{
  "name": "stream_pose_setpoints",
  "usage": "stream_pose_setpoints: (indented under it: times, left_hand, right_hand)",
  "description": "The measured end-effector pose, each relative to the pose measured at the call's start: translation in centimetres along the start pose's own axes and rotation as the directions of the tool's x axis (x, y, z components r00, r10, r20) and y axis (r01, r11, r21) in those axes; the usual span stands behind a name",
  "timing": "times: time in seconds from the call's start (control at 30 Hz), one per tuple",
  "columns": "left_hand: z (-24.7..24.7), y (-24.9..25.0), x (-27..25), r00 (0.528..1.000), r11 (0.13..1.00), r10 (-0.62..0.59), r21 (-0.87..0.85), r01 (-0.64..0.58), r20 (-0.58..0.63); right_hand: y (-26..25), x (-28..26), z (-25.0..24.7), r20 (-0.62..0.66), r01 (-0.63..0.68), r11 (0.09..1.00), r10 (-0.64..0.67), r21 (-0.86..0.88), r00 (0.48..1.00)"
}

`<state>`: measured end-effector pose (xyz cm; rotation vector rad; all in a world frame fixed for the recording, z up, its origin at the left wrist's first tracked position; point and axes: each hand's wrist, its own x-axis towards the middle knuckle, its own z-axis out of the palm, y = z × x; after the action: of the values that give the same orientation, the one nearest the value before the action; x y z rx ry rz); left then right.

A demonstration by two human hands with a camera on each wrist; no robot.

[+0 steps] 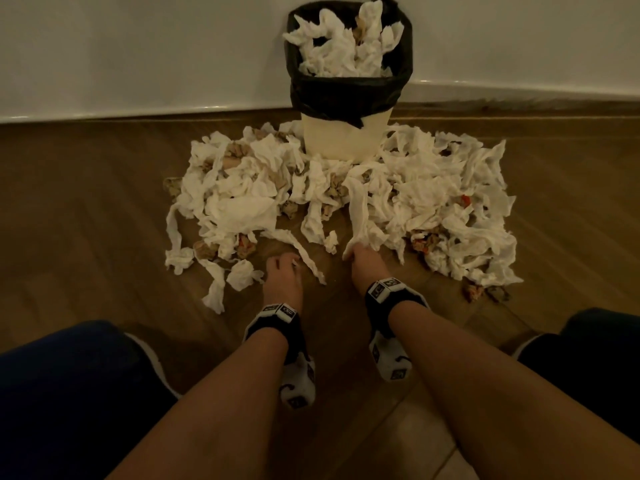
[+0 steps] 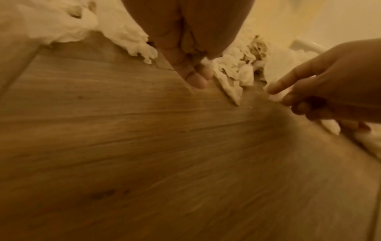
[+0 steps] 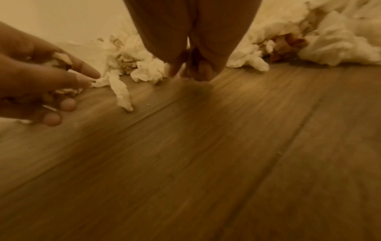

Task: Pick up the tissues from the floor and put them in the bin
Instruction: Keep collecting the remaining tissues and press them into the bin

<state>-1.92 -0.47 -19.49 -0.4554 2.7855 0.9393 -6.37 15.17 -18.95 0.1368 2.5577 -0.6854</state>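
A white bin with a black liner stands against the wall, heaped with tissues. White and brownish tissues lie in a wide pile on the wooden floor around its base. My right hand grips the lower end of a long white tissue that stretches up out of the pile. My left hand is low over the floor beside a thin tissue strip. In the right wrist view its curled fingers hold crumpled bits of tissue. The right hand there shows fingers bunched together.
The pale wall and its skirting run behind the bin. My knees in dark cloth frame the lower corners. Bare wooden floor lies between my forearms and the pile. More tissues spread to the right of the bin.
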Motion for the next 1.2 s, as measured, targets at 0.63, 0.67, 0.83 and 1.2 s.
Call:
stream_pose_setpoints:
  times: [0.63, 0.67, 0.83, 1.2]
  left_hand:
    - [-1.3, -2.1, 0.0, 0.987, 0.987, -0.126, 0.109, 0.115, 0.097]
    - [-1.2, -2.1, 0.0, 0.99, 0.989, -0.11, 0.111, 0.1, 0.092]
    - [-1.3, -2.0, -0.1, 0.995, 0.999, -0.054, 0.007, 0.053, 0.088]
    - [-1.4, -1.1, -0.2, 1.0, 0.999, 0.004, -0.048, -0.003, 0.018]
  right_hand:
    - [-2.0, 1.9, 1.1, 0.042, 0.024, 0.995, -0.02, -0.095, 0.999]
    - [-1.8, 1.8, 0.9, 0.027, 0.024, 0.998, -0.023, -0.06, 0.999]
    - [-0.1, 0.9, 0.5, -0.004, 0.091, 0.996, -0.091, -0.007, 0.996]
    - [2.7, -1.2, 1.1, -0.017, 0.171, 0.979, -0.173, -0.111, 0.985]
